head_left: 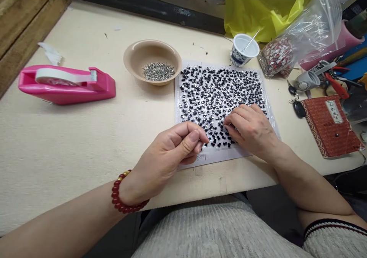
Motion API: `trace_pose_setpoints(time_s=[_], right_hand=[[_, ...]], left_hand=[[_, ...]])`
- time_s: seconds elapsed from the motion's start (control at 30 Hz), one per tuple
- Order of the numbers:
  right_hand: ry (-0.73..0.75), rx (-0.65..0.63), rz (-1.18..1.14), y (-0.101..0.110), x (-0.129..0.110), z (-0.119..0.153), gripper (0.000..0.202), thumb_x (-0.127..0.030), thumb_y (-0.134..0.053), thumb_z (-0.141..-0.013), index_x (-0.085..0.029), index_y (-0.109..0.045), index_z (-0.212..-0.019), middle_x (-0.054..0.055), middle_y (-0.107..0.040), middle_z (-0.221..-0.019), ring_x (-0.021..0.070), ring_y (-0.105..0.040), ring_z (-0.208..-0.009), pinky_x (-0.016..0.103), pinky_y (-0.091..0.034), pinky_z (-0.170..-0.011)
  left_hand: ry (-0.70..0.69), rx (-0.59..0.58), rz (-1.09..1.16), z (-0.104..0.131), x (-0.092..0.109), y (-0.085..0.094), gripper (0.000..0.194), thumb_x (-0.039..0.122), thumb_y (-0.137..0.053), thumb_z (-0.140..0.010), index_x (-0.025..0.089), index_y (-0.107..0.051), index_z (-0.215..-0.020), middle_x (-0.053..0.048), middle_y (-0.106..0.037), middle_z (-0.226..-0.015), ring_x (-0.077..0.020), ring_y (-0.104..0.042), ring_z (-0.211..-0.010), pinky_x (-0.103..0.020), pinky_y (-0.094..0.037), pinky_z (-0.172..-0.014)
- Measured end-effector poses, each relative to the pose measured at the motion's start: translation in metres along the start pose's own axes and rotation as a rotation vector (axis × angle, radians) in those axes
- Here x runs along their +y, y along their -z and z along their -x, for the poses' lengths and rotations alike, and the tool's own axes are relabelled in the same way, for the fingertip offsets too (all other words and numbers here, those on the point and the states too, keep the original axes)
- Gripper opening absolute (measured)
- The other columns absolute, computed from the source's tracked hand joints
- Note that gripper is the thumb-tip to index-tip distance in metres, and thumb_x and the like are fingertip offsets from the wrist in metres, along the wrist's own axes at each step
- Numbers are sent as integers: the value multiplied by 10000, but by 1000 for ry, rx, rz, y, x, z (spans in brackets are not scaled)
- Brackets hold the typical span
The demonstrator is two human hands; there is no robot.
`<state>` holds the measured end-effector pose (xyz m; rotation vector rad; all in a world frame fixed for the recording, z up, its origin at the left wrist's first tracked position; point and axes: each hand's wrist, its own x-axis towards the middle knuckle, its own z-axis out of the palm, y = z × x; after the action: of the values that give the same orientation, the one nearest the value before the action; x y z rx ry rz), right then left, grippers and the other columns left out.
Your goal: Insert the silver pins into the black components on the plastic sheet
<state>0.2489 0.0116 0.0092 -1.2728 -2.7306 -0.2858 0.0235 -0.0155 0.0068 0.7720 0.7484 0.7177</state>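
Note:
A white sheet (187,161) covered with many small black pieces (219,93), some with thin metal pins standing up, lies on the table. My left hand (169,154), with a red bead bracelet, is closed over the sheet's lower left corner, thumb pressed to the fingers; anything between them is too small to make out. My right hand (252,132) is bent down over the right part of the sheet, fingertips together among the black pieces; what they pinch is hidden. Left of the sheet's top edge sits a tan bowl (133,59) holding silvery metal pins (158,71).
A pink tape dispenser (71,91) stands at left. Behind the sheet are a white cup (237,55) with a thin stick, a yellow bag (258,9) and a clear bag (279,55) of small pieces. A red pouch (332,132), keys and tools lie at right.

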Motion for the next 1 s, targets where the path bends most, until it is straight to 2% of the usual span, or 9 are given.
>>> trace_pose_setpoints(time_s=[0.13, 0.3, 0.53, 0.67, 0.77, 0.87, 1.0], right_hand=[[-4, 6, -1, 0, 0, 0, 187, -160, -476, -913, -157, -581, -758, 33, -616, -742, 157, -495, -727, 321, -300, -677], [-4, -6, -27, 0, 1, 0, 158, -134, -482, -900, -152, -586, -782, 40, -628, -759, 158, -500, -737, 320, -303, -665], [-13, 44, -89, 0, 5, 3, 96, -166, -543, -887, -160, -605, -814, 38, -647, -781, 167, -532, -755, 323, -329, -667], [-47, 90, -125, 5, 8, 6, 99, -175, -543, -894, -162, -603, -817, 42, -651, -781, 170, -552, -759, 328, -369, -680], [-54, 111, -280, 19, 1, 10, 82, -160, -547, -888, -169, -593, -821, 44, -642, -767, 160, -556, -754, 319, -416, -695], [-13, 70, -579, 36, -18, 13, 15, -164, -584, -873, -172, -586, -886, 41, -635, -789, 144, -563, -782, 294, -462, -716], [37, 73, -879, 44, -47, 17, 74, -150, -589, -867, -152, -577, -939, 48, -631, -807, 131, -567, -791, 280, -486, -721]], left_hand=[[32, 8, -6, -1, 1, 1, 160, 322, -638, -867, 165, -622, -841, 25, -527, -666, -57, -357, -534, -184, -263, -479], [74, -4, 14, 0, 3, 2, 247, 358, -681, -826, 142, -594, -744, 29, -541, -593, -48, -343, -478, -178, -231, -432], [47, -3, -22, 0, -2, 7, 361, 439, -791, -680, 137, -598, -638, 38, -507, -503, -55, -381, -454, -185, -258, -430], [50, 4, -94, 0, -2, 7, 329, 428, -751, -733, 133, -634, -645, 19, -543, -507, -58, -393, -451, -185, -262, -432], [16, -4, -142, 0, -1, 4, 293, 390, -731, -764, 137, -636, -651, 27, -544, -519, -58, -418, -470, -174, -302, -446], [-8, -59, -163, 0, -1, 0, 252, 320, -767, -732, 137, -622, -638, 41, -542, -551, -54, -456, -488, -166, -353, -465], [50, -148, -169, 1, -4, -4, 210, 234, -774, -713, 133, -616, -617, 36, -565, -566, -59, -469, -490, -171, -384, -470]])
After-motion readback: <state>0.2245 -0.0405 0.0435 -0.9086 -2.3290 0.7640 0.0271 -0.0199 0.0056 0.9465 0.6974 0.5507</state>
